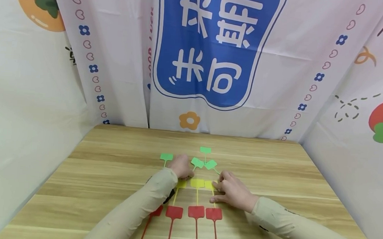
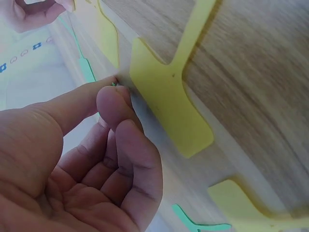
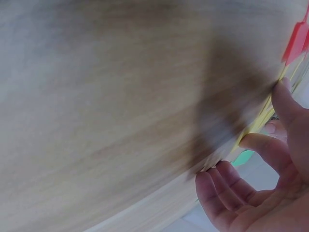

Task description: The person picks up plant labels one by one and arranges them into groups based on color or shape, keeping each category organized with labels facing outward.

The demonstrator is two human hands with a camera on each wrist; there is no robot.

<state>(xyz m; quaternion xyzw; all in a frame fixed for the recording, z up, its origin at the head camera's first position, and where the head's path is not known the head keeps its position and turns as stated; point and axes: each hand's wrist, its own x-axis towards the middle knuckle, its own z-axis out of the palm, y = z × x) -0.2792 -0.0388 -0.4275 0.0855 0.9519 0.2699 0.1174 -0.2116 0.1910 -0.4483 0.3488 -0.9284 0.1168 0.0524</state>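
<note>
My left hand [image 1: 180, 166] pinches the thin stem of a green plant tag [image 1: 197, 163] between thumb and index finger; the stem's tip [image 2: 114, 84] pokes out of the pinch in the left wrist view. Just below lie flat yellow plant tags [image 1: 197, 183], the nearest one [image 2: 169, 99] right beside the fingertips. My right hand [image 1: 234, 191] has its thumb and index finger spread apart, touching the edge of the right-hand yellow tag [image 1: 209, 185]. Its other fingertips rest on the table near the stem of a slanted green tag [image 1: 210, 164].
Another green tag [image 1: 205, 150] lies at the back, and one [image 1: 166, 157] lies left of my left hand. A row of red tags [image 1: 196, 212] lies in front, the leftmost partly under my left sleeve [image 1: 133, 211]. Printed cloth [image 1: 120, 97] hangs behind the wooden table [image 1: 267, 164].
</note>
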